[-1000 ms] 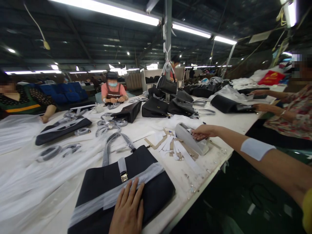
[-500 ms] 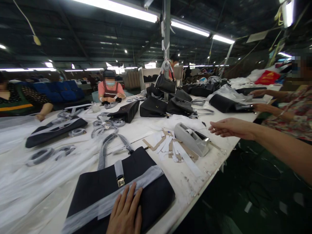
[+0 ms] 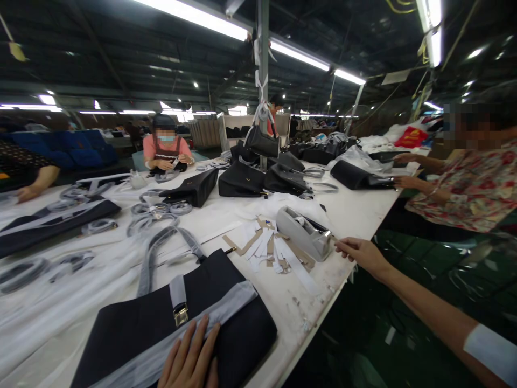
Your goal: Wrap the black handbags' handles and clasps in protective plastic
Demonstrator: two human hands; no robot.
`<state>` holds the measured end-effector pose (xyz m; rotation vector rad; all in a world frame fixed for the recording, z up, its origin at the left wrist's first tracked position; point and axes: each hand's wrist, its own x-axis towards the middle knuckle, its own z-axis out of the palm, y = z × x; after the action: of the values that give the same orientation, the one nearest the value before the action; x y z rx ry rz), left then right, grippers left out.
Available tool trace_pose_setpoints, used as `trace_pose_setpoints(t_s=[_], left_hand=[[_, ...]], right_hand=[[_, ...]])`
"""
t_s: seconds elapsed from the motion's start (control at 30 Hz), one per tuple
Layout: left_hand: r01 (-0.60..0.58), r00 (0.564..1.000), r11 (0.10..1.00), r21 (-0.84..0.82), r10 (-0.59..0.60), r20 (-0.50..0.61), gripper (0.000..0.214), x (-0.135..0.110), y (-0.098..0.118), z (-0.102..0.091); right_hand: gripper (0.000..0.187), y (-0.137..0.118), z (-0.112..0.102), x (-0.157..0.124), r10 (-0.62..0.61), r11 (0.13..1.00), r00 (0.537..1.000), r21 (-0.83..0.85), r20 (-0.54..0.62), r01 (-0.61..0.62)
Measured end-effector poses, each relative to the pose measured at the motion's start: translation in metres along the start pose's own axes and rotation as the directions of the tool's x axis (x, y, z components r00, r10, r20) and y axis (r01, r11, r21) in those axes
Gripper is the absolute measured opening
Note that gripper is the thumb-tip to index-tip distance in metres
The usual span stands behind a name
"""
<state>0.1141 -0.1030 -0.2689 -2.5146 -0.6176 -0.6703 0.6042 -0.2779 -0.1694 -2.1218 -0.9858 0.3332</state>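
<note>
A black handbag [image 3: 137,318] lies flat before me, with a gold clasp [image 3: 181,316] on its tab and a strip of translucent wrapping across its front. My left hand [image 3: 191,353] rests on this strip, fingers stretched out. The bag's wrapped handle [image 3: 151,258] loops away from me over the table. At the cutter end of a grey tape dispenser [image 3: 302,231], my right hand [image 3: 361,256] is closed with thumb and finger pinched. What is between these fingertips is too small to make out.
White and brown paper strips [image 3: 269,245] lie beside the dispenser on the white table [image 3: 288,307]. Several black bags [image 3: 242,178] and wrapped coiled straps [image 3: 151,215] stand farther back. A co-worker [image 3: 468,178] handles a bag at right; another person [image 3: 166,148] sits across.
My right hand has moved down and toward the dispenser, and its fingers have closed into a pinch. My left hand stays on the handbag. The view has turned slightly right.
</note>
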Motion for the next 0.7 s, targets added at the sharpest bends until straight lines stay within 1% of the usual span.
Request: trace_pose_setpoints(t_s=[0.1, 0.17, 0.23, 0.3, 0.37, 0.43, 0.53, 0.6, 0.7], left_hand=[[-0.007, 1.0, 1.0, -0.019, 0.007, 0.013, 0.066, -0.001, 0.001, -0.001], [-0.008, 1.0, 0.999, -0.032, 0.009, 0.021, 0.063, 0.0, 0.002, -0.003], [0.005, 1.0, 0.999, -0.053, -0.004, 0.028, 0.06, 0.003, 0.004, -0.007], [0.029, 0.999, 0.996, -0.083, -0.027, 0.025, 0.058, 0.007, 0.007, -0.014], [0.067, 0.997, 0.992, -0.109, -0.064, 0.034, 0.057, 0.011, 0.011, -0.025], [0.117, 0.991, 0.984, -0.131, -0.107, 0.085, 0.056, 0.016, 0.015, -0.036], [0.189, 0.968, 0.969, -0.158, -0.157, 0.195, 0.055, 0.022, 0.019, -0.049], [0.225, 0.951, 0.959, -0.172, -0.177, 0.254, 0.055, 0.024, 0.021, -0.053], [0.26, 0.935, 0.945, -0.199, -0.194, 0.298, 0.055, 0.026, 0.022, -0.056]], right_hand=[[0.043, -0.001, -0.009, 0.004, -0.053, 0.992, 0.998, -0.116, -0.034, 0.049], [0.035, -0.002, -0.019, -0.001, -0.096, 0.979, 0.994, -0.182, -0.044, 0.086], [0.031, -0.005, -0.028, -0.01, -0.168, 0.955, 0.985, -0.253, -0.032, 0.155], [0.032, -0.013, -0.033, -0.021, -0.288, 0.898, 0.957, -0.339, 0.034, 0.282], [0.033, -0.028, -0.031, -0.032, -0.412, 0.811, 0.899, -0.39, 0.146, 0.435], [0.03, -0.052, -0.02, -0.04, -0.49, 0.752, 0.834, -0.361, 0.253, 0.551], [0.023, -0.104, 0.014, -0.051, -0.563, 0.722, 0.742, -0.22, 0.363, 0.656], [0.022, -0.145, 0.043, -0.058, -0.59, 0.726, 0.693, -0.105, 0.414, 0.68], [0.027, -0.199, 0.092, -0.066, -0.573, 0.75, 0.635, 0.021, 0.518, 0.661]])
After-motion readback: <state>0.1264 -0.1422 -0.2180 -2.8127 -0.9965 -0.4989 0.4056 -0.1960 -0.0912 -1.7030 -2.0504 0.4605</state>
